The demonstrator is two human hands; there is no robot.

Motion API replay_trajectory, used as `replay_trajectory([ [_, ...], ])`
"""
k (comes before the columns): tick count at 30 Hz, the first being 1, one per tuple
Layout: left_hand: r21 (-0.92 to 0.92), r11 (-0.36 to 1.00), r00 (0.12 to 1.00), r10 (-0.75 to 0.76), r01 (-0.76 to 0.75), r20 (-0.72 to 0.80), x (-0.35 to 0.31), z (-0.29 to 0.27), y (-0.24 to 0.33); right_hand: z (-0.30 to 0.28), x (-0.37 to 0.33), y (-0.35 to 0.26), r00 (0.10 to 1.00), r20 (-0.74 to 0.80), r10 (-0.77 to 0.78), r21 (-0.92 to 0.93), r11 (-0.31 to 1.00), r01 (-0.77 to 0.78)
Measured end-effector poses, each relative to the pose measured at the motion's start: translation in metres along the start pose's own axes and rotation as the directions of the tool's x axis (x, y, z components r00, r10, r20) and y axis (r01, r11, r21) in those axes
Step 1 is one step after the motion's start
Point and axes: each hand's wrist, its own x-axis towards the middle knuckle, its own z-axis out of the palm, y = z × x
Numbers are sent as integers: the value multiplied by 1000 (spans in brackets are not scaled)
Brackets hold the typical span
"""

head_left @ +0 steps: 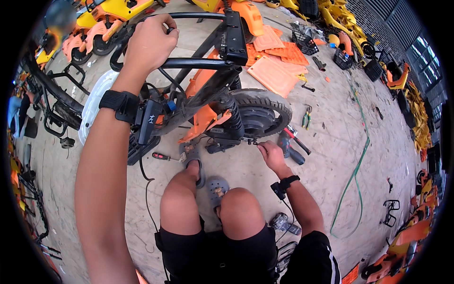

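Note:
A partly stripped electric scooter with a black frame (201,63) stands in front of me, its rear wheel (265,113) and coil-spring shock absorber (231,116) exposed. My left hand (152,41) is up at the black rear rack tubes, fingers curled round a small dark piece I cannot make out. Low by the wheel's axle end, my right hand (271,155) pinches something small, mostly hidden by the fingers. An orange plastic panel (204,124) hangs from the frame. Straps with small black devices are on both wrists.
Beside the wheel lie a cordless drill (295,155), a red-and-black handled tool (299,140) and green-handled pliers (307,118). A screwdriver (161,156) is near my feet, another power tool (283,223) by my right thigh. Orange panels (274,73) and a green strap (363,156) lie beyond.

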Motion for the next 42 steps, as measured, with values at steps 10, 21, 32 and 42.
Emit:
replay_trajectory([
  [10, 10, 997, 992, 76, -76, -103, -3, 9, -5, 6, 5, -4, 993, -34, -110, -280, 955, 97],
  [21, 31, 997, 993, 67, -65, -94, -7, 6, 0, 10, 10, -5, 987, -27, -156, -445, 886, 128],
  [32, -1, 994, 985, 111, -112, -134, -5, 7, -3, 1, 15, 10, 992, 124, 35, -433, 901, 23],
  [42, -35, 990, 988, 136, -139, -70, -2, 4, -1, 109, -18, 29, 819, -180, 545, 558, 742, -371],
])
